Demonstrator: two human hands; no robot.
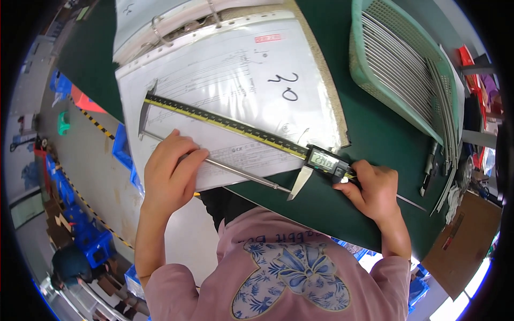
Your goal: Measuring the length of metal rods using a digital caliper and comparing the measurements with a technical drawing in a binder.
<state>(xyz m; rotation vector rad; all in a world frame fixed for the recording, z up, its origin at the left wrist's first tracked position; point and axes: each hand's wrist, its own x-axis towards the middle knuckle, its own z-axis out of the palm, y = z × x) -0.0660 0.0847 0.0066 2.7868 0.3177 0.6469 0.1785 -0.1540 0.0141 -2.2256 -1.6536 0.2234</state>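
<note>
My left hand [170,170] is closed around a thin metal rod [243,174], which lies slantwise near the table's front edge. My right hand [376,191] grips the right end of a long digital caliper [227,124], with the thumb by its slider. The caliper's jaws are spread wide. The rod stretches between them, its left end by the far-left jaw and its stepped right end at the sliding jaw; whether both ends touch is too fine to tell. Beneath both lies an open ring binder [209,64] with a drawing in a clear sleeve.
At the right, a pale green plastic basket [360,56] holds several metal rods [399,59]. Beside it on the dark green table [342,99] lie more thin rods and a utility knife [430,165]. Brown cardboard [466,241] sits at the right edge. Blue stools [96,249] stand on the floor leftward.
</note>
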